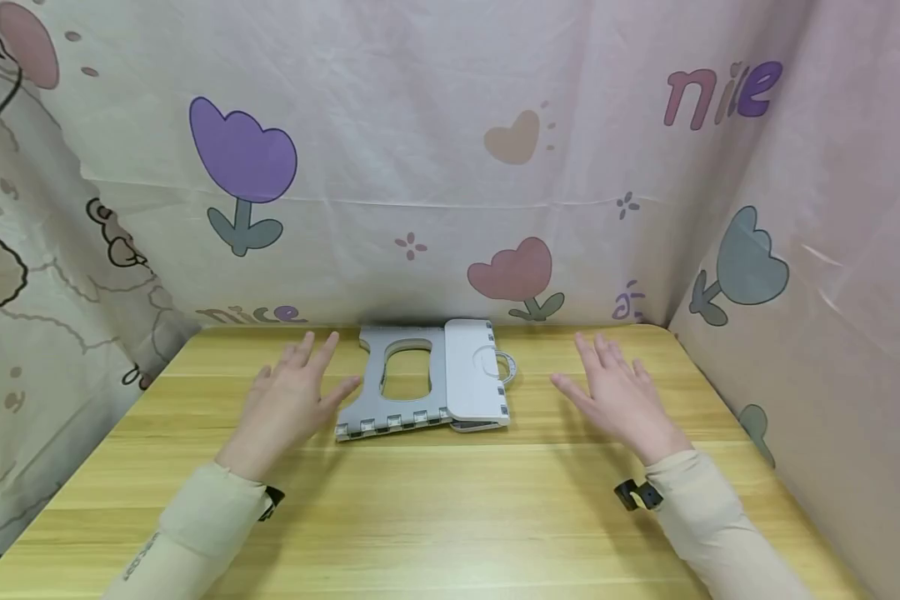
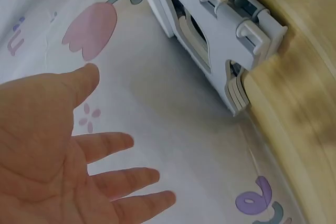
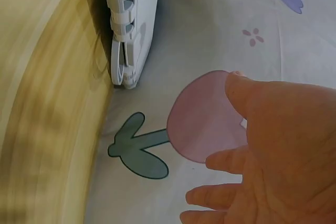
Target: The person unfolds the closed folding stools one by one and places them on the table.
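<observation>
A folded grey-and-white plastic step stool [image 1: 412, 417] lies flat near the back of the wooden table, a large rounded opening in its grey part. Its white panel [image 1: 474, 367] is on the right, with a small ring-shaped handle [image 1: 506, 367] at that side. My left hand [image 1: 291, 408] hovers just left of the stool, fingers spread and holding nothing. In the left wrist view a gap shows between the thumb and the stool's hinged edge [image 2: 210, 24]. Farther from the stool, on its right, my right hand [image 1: 621, 400] is held up with fingers extended, touching nothing.
Light wood tabletop [image 1: 450, 517] stretches in front of the stool. A printed curtain [image 1: 390, 125] hangs right behind the table's back edge and along both sides. Each wrist wears a small black mount, such as the right one [image 1: 637, 495].
</observation>
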A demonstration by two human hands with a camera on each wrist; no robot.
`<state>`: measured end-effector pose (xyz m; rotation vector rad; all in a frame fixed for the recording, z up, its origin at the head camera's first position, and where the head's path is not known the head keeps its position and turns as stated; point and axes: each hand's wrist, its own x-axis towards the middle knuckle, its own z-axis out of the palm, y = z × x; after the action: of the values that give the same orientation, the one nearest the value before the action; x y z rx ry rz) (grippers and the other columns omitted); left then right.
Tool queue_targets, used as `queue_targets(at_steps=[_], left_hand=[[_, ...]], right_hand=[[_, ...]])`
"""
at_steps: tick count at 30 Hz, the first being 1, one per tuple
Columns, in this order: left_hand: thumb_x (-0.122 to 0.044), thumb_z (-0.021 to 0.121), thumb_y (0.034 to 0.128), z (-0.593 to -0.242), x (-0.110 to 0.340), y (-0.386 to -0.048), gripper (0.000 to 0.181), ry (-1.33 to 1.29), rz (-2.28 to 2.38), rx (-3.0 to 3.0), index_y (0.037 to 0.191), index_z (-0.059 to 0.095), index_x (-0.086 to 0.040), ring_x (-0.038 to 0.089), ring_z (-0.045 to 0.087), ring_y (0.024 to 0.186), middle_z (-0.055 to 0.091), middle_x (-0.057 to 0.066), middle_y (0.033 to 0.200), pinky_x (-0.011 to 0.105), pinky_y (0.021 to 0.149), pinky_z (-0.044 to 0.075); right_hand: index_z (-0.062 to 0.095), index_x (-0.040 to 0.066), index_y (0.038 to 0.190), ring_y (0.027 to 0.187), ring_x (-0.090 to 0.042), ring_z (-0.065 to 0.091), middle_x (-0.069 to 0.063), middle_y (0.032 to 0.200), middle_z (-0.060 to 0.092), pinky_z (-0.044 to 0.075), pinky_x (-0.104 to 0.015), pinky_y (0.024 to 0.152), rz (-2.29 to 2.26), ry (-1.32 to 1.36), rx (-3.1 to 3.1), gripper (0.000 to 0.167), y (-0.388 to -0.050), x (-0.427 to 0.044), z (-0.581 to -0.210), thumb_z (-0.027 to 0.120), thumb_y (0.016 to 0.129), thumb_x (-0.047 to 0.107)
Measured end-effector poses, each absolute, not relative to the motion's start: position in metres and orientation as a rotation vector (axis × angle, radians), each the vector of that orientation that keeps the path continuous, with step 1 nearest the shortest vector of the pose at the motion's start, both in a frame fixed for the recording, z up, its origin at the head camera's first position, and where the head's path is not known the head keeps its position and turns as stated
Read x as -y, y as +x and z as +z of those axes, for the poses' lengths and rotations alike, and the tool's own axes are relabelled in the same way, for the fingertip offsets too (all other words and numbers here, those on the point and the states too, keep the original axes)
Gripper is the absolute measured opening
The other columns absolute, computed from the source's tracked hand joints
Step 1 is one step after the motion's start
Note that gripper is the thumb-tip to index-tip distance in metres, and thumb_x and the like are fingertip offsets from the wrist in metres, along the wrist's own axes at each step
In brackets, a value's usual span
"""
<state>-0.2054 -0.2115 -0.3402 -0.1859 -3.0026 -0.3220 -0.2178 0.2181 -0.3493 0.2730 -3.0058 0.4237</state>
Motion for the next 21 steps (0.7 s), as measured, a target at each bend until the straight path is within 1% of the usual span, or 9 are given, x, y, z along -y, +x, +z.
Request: queue_targets(at_steps=[2,6,11,13,15,17,19,21], left_hand=[[-0.064,0.05,0.1079,-0.341,0.208,-0.207,0.084,-0.214,-0.3,3.005,0.172,0.025,-0.015,0.057,0.027,0.158,0.021,0.029,0.175,0.08,0.124,0.024],[-0.062,0.052,0.1077,-0.343,0.2,-0.21,0.082,-0.275,-0.274,2.99,0.17,0.031,-0.012,0.057,0.039,0.153,0.03,0.03,0.172,0.077,0.118,0.039],[-0.058,0.056,0.1077,-0.347,0.189,-0.214,0.077,-0.344,-0.28,2.984,0.166,0.039,-0.011,0.055,0.05,0.146,0.043,0.031,0.165,0.073,0.109,0.05],[-0.057,0.057,0.1074,-0.35,0.185,-0.216,0.076,-0.366,-0.275,2.992,0.165,0.042,-0.01,0.053,0.055,0.142,0.049,0.03,0.161,0.071,0.104,0.055],[-0.056,0.059,0.1071,-0.352,0.181,-0.218,0.074,-0.386,-0.27,2.997,0.163,0.045,-0.01,0.051,0.06,0.137,0.054,0.028,0.157,0.068,0.098,0.059],[-0.055,0.061,0.1063,-0.356,0.177,-0.22,0.072,-0.41,-0.259,2.995,0.16,0.049,-0.009,0.049,0.063,0.134,0.058,0.027,0.154,0.065,0.095,0.062],[-0.053,0.064,0.1053,-0.36,0.174,-0.221,0.07,-0.436,-0.245,2.99,0.158,0.053,-0.008,0.047,0.065,0.132,0.061,0.026,0.151,0.063,0.094,0.062],[-0.052,0.066,0.1045,-0.364,0.17,-0.223,0.069,-0.469,-0.233,2.989,0.155,0.055,-0.007,0.046,0.065,0.132,0.062,0.025,0.15,0.063,0.099,0.061]], right_hand=[[0.018,0.005,0.171,0.162,-0.055,0.017,-0.032,0.175,0.016,0.01,-0.079,0.128,0.42,0.285,3.003,0.091,-0.22,-0.216,-0.352,0.039,0.109,0.068],[0.02,0.004,0.171,0.162,-0.053,0.021,-0.031,0.174,0.019,0.013,-0.077,0.129,0.421,0.3,3.01,0.089,-0.224,-0.209,-0.358,0.041,0.11,0.066],[0.024,0.003,0.17,0.161,-0.05,0.026,-0.03,0.173,0.024,0.019,-0.075,0.129,0.434,0.321,3.031,0.086,-0.23,-0.198,-0.366,0.042,0.111,0.063],[0.028,0.004,0.169,0.16,-0.049,0.03,-0.029,0.172,0.029,0.024,-0.074,0.128,0.43,0.34,3.039,0.084,-0.232,-0.193,-0.369,0.041,0.111,0.063],[0.034,0.004,0.167,0.156,-0.05,0.038,-0.028,0.17,0.035,0.032,-0.072,0.126,0.41,0.363,3.048,0.082,-0.234,-0.188,-0.372,0.04,0.111,0.063],[0.04,0.004,0.164,0.152,-0.05,0.045,-0.026,0.168,0.042,0.04,-0.07,0.122,0.394,0.375,3.058,0.08,-0.237,-0.183,-0.375,0.039,0.111,0.064],[0.048,0.003,0.16,0.146,-0.051,0.053,-0.025,0.163,0.05,0.048,-0.068,0.116,0.385,0.396,3.054,0.076,-0.239,-0.179,-0.378,0.041,0.112,0.062],[0.055,0.002,0.155,0.14,-0.05,0.058,-0.023,0.158,0.057,0.053,-0.066,0.11,0.394,0.421,3.042,0.072,-0.241,-0.175,-0.382,0.045,0.112,0.059]])
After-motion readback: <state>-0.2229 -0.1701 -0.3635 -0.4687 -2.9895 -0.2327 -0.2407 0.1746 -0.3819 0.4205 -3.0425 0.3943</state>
